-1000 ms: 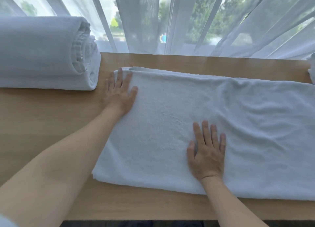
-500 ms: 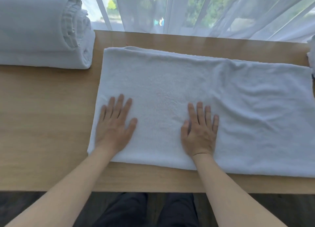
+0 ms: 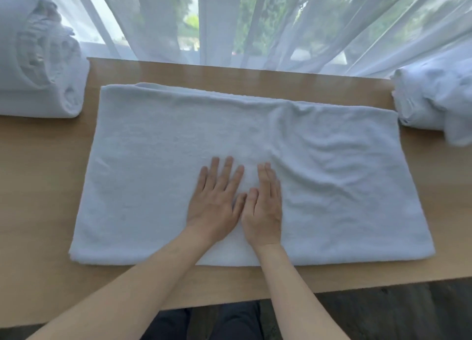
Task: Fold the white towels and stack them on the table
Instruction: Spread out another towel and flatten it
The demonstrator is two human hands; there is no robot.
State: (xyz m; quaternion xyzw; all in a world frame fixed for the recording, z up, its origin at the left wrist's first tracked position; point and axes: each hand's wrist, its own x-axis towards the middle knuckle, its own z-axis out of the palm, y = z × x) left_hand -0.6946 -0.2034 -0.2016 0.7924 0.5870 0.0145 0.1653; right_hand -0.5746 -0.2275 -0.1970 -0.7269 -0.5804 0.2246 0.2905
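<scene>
So, geometry for the next fold:

- Both hands lie flat, palms down, on the towel (image 3: 158, 176). The left hand (image 3: 215, 202) and the right hand (image 3: 263, 207) sit side by side with their thumbs touching. Neither grip is closed on anything: the fingers are straight and press the cloth without pinching it.
- The towel is spread on the surface (image 3: 38, 186), already folded lengthwise by the look of its doubled far edge. Its long axis runs left-right, across the line of the forearms.
- The grip sits near the towel's midline, close to the near edge. From here one short end lies well out to the left of the left hand, the other well out to the right of the right hand.
- Wrinkles bunch just right of the right hand; the cloth left of the left hand looks smooth.
- My read: the next fold is end-to-end across the long axis. Each hand is nearer its own end, so either could carry an end over. The right half probably needs flattening first.
- The rolled towel stack (image 3: 38, 64) lies far left of the grip and beyond it. The loose towel pile (image 3: 434, 97) lies far right, just beside the towel's far right corner; I can't tell if they touch.
</scene>
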